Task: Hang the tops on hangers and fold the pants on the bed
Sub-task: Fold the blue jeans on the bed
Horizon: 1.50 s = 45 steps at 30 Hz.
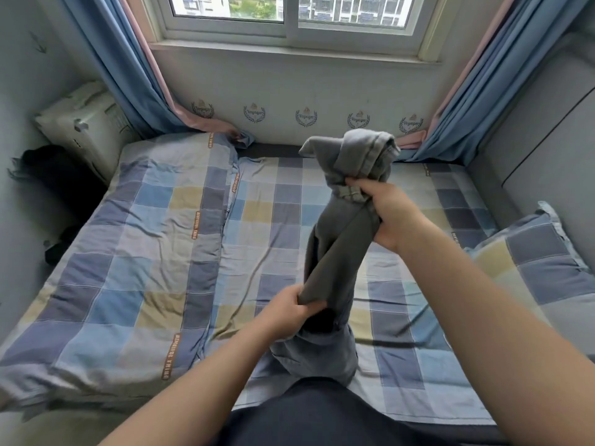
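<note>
The right grip (389, 217) is clamped round the grey pants (341, 243) just under their bunched top. The left grip (289, 309), lower and nearer the body, pinches a fold. The pants hang twisted between the two, over the bed (128, 284). If they are laid down this way, I judge the twist would set creases, or a leg could slip loose. Wall crests (306, 118) beyond the right grip read "Voyager". The orange strips (195, 225) seem to read "Beautiful".

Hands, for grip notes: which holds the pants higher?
The right hand, gripping the grey pants below their bunched top; the left hand grips lower down.
</note>
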Each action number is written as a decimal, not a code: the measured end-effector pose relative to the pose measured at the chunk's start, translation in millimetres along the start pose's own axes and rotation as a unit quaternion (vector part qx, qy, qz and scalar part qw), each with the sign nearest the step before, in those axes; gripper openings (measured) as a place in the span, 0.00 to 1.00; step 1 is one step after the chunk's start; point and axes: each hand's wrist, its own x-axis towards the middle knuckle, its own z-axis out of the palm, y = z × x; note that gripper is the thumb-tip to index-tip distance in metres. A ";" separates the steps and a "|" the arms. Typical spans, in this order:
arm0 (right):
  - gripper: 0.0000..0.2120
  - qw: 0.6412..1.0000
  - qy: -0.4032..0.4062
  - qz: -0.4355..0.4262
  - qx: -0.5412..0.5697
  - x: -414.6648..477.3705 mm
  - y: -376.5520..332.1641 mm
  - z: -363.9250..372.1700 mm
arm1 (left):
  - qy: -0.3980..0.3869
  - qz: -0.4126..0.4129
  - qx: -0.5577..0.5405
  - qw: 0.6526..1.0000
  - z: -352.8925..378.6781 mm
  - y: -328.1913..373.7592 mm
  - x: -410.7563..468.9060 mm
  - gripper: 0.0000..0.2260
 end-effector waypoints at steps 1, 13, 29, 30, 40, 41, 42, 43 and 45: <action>0.15 1.000 0.012 -0.002 0.003 3.0 -3.8 -0.5 | 0.013 0.000 0.009 1.000 4.0 -5.0 -0.1 0.01; 0.37 0.956 -0.049 0.043 -0.285 -31.7 115.0 -49.3 | 0.183 0.041 -0.208 0.960 -22.4 37.1 -7.5 0.07; 0.11 0.970 0.024 0.034 -0.238 -40.6 154.3 -46.9 | 0.130 0.085 -0.149 0.977 -69.0 79.5 -10.2 0.14; 0.10 0.980 0.030 0.036 -0.195 -39.5 145.7 -44.0 | 0.121 0.069 -0.130 0.982 -69.9 72.8 -9.0 0.19; 0.14 0.999 0.025 0.038 0.020 -40.1 88.7 -17.7 | 0.027 0.007 -0.015 1.000 -11.5 1.8 -27.3 0.56; 0.14 0.999 0.020 0.038 0.028 -41.3 84.1 -16.7 | 0.041 0.009 -0.018 0.999 -5.1 -1.9 -27.2 0.57; 0.14 0.998 0.017 0.038 0.037 -41.2 79.9 -15.8 | 0.058 0.008 -0.021 0.998 -0.2 -4.8 -26.7 0.57; 0.15 0.998 0.013 0.037 0.047 -41.0 76.2 -15.5 | 0.078 0.008 -0.023 0.997 3.5 -7.0 -25.8 0.52; 0.15 0.998 0.011 0.032 0.062 -41.0 69.6 -13.8 | 0.122 0.013 -0.011 0.992 4.1 -12.2 -19.3 0.28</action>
